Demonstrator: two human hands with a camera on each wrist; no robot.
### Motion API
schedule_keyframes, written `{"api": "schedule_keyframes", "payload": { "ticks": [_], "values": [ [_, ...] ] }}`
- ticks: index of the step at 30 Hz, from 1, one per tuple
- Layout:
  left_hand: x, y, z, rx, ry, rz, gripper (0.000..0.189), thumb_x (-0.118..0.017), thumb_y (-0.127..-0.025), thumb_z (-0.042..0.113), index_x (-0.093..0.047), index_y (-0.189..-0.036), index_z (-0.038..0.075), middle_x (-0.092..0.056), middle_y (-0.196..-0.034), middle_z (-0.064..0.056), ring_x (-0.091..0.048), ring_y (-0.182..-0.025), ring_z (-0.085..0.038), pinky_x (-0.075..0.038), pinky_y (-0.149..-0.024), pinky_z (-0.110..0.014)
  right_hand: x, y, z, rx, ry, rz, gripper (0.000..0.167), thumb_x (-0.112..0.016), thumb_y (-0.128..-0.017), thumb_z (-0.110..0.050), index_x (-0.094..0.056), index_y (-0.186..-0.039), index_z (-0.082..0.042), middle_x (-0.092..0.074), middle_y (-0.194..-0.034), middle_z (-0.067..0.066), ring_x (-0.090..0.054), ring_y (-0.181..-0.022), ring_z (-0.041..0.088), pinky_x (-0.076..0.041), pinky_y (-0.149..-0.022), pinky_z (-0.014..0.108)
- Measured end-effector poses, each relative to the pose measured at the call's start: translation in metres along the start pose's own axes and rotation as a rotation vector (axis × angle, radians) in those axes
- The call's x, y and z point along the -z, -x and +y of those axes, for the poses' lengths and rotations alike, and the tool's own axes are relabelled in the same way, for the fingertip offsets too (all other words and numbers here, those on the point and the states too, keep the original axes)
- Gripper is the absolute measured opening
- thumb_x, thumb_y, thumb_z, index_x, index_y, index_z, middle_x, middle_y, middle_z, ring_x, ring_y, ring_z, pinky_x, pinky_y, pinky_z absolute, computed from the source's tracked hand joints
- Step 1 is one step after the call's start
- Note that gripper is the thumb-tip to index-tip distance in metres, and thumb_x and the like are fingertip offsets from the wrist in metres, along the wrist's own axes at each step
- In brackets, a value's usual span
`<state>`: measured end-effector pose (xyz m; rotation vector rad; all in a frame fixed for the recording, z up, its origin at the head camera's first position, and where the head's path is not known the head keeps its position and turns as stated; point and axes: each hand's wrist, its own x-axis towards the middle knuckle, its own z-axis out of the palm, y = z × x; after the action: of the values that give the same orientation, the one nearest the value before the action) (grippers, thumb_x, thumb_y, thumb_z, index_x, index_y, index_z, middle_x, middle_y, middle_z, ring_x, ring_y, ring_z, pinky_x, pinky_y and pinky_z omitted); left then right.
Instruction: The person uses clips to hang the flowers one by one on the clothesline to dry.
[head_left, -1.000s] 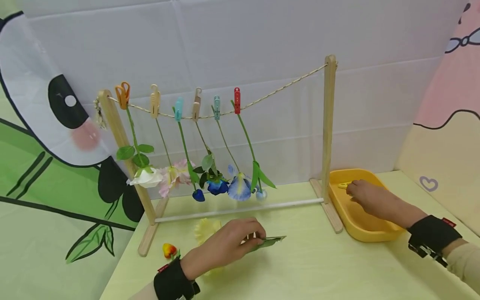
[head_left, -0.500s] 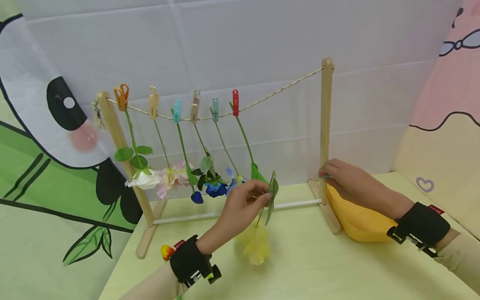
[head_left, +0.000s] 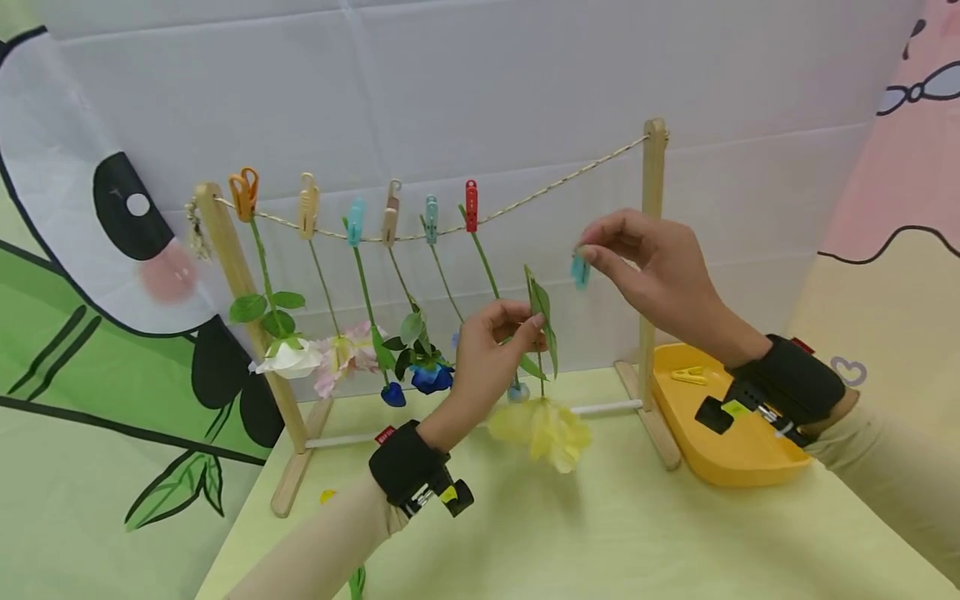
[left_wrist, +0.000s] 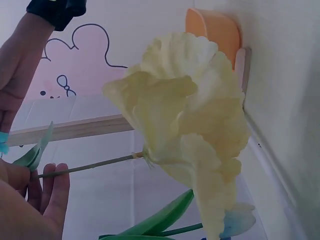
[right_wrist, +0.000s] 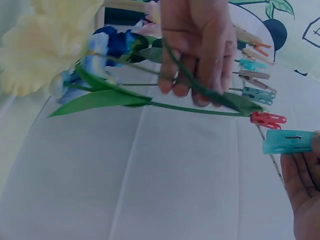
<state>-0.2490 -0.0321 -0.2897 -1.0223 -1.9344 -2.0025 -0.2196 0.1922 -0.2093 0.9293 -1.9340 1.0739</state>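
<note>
Between thumb and fingers my left hand (head_left: 491,354) pinches the stem of a yellow artificial flower (head_left: 551,433), which hangs bloom-down with its green leaves above the grip. A turquoise clothespin (head_left: 581,270) is pinched in my right hand (head_left: 652,262), up and to the right of the left one. Behind both hands a twisted rope (head_left: 558,179) slopes up to the right post. Artificial flowers hang head-down from it by several clothespins; a red clothespin (head_left: 471,207) is the rightmost. In the right wrist view the turquoise clothespin (right_wrist: 287,142) is near the rope.
The wooden posts (head_left: 651,250) of the rack stand on the table, joined by a white bar (head_left: 607,408). A yellow tray (head_left: 738,467) at the right holds a yellow clothespin (head_left: 688,376). Another flower, partly behind my left forearm, shows green leaves (head_left: 357,581).
My left hand has lifted the yellow flower off the table, up toward the rope. My right hand has come from the tray, up and left, with the turquoise clothespin.
</note>
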Motion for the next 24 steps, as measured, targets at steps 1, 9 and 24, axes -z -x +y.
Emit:
{"api": "schedule_keyframes", "payload": {
  "ticks": [1, 9, 24],
  "values": [
    [0.0, -0.004, 0.001, 0.001, 0.016, 0.013, 0.01, -0.067, -0.099, 0.002, -0.067, -0.108, -0.004, -0.07, -0.097, -0.023, -0.071, -0.083, -0.036, -0.062, -0.08, -0.04, -0.003, -0.01, -0.003, -0.007, -0.028, 0.006, 0.015, -0.069, -0.094, 0.008, -0.071, -0.108, 0.002, -0.07, -0.103, 0.008, -0.068, -0.094, 0.016, -0.055, -0.091, 0.023],
    [-0.003, -0.031, 0.003, -0.044, 0.002, 0.09, 0.012, -0.066, -0.1, 0.002, -0.065, -0.108, -0.006, -0.067, -0.098, -0.025, -0.069, -0.085, -0.041, -0.062, -0.08, -0.04, -0.023, -0.075, -0.008, -0.051, -0.025, 0.05, 0.012, -0.069, -0.099, -0.005, -0.071, -0.107, 0.002, -0.071, -0.1, 0.009, -0.067, -0.09, 0.014, -0.055, -0.09, 0.026],
    [0.0, -0.062, 0.004, -0.131, -0.008, 0.209, 0.017, -0.068, -0.098, 0.001, -0.066, -0.112, -0.008, -0.07, -0.099, -0.027, -0.07, -0.081, -0.042, -0.062, -0.076, -0.039, -0.044, -0.111, 0.004, -0.114, 0.11, 0.083, 0.013, -0.068, -0.101, -0.011, -0.071, -0.107, 0.0, -0.071, -0.099, 0.011, -0.066, -0.087, 0.015, -0.051, -0.084, 0.023]
  ]
}}
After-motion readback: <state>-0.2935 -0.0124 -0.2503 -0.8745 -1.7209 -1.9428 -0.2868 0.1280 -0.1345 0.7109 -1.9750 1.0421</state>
